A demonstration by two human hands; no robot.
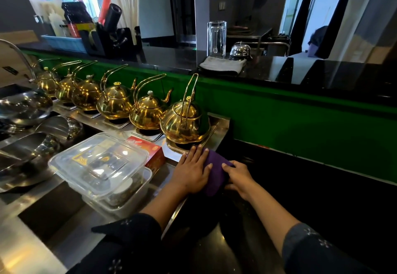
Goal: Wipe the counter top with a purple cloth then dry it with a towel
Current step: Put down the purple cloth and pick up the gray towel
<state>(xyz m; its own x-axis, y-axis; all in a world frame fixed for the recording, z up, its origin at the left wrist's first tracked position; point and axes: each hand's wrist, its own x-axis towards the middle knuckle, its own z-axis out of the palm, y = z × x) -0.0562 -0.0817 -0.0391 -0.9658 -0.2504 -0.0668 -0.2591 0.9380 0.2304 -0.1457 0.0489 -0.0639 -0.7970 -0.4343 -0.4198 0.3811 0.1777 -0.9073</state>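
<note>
A folded purple cloth (pixel 216 170) lies at the left end of the black counter top (pixel 300 187), right beside the steel edge. My left hand (pixel 192 171) rests flat on the cloth's left side, fingers spread. My right hand (pixel 239 178) presses on its right side, with the fingers curled over the cloth's edge. A grey folded towel (pixel 222 66) lies on the upper black ledge, in front of a glass jug.
Several gold kettles (pixel 185 121) stand in a row on the steel station at left, the nearest just behind my left hand. Stacked clear plastic containers (pixel 101 166) and a red box (pixel 150 151) sit beside them. A green wall panel (pixel 300 121) backs the counter.
</note>
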